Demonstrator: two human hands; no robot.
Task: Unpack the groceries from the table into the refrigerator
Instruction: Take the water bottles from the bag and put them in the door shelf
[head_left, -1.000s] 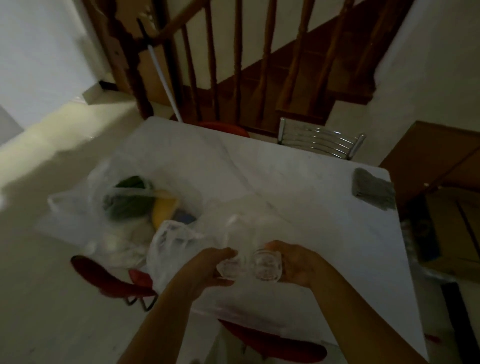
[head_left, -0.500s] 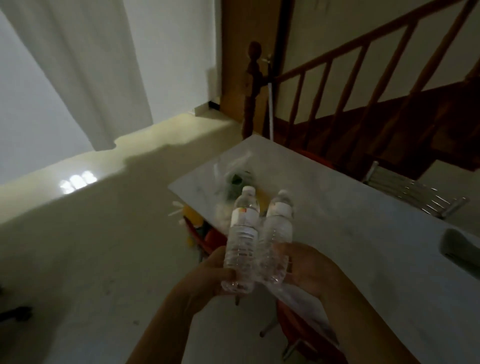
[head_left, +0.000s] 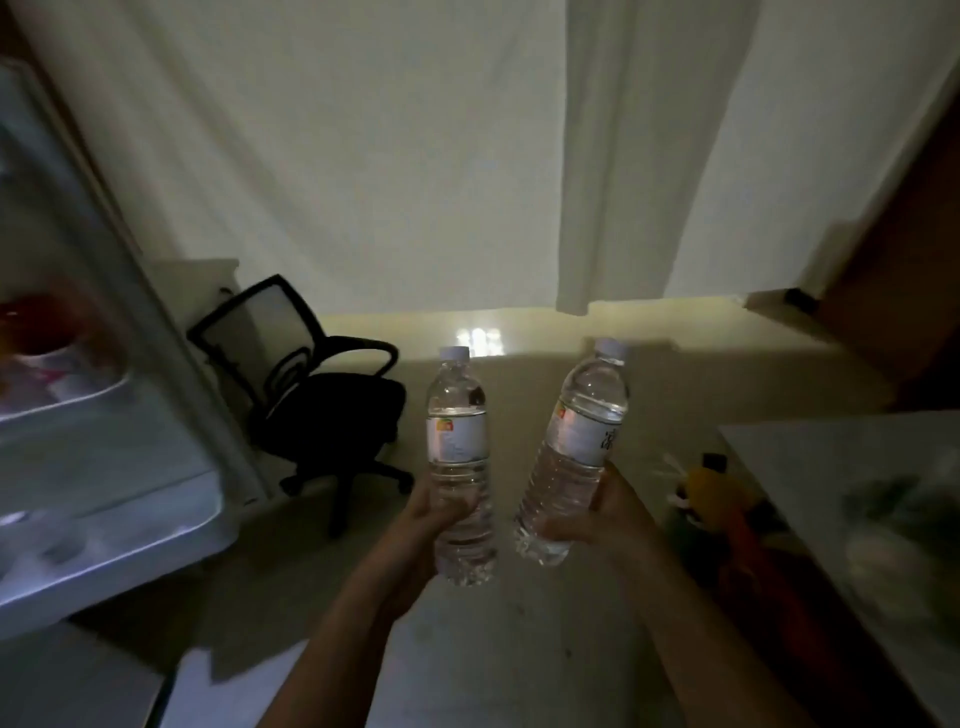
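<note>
1. The white curtain (head_left: 363, 156) fills the back of the view, hanging to just above the floor.
2. The refrigerator (head_left: 93, 441) stands at the left with its door open; pale shelves show inside, and something red sits on an upper shelf, too blurred to name.
3. The table (head_left: 831, 467) shows only as a corner at the right edge. A plastic bag (head_left: 893, 509) with something dark green inside lies on it, so by my reading groceries are left to unpack.
4. A black office chair (head_left: 322, 410) stands between the refrigerator and the hands, well apart from both.
5. The left water bottle (head_left: 457, 441) is upright and capped, carried in mid-air; the left hand (head_left: 431, 525) is wrapped around its lower half.
6. The right water bottle (head_left: 582, 436) tilts right, just beside the other without touching; the right hand (head_left: 597, 514) clasps its lower part.
7. Judgement: both bottles are off the table but not yet shelved, and the task looks far from finished.
</note>
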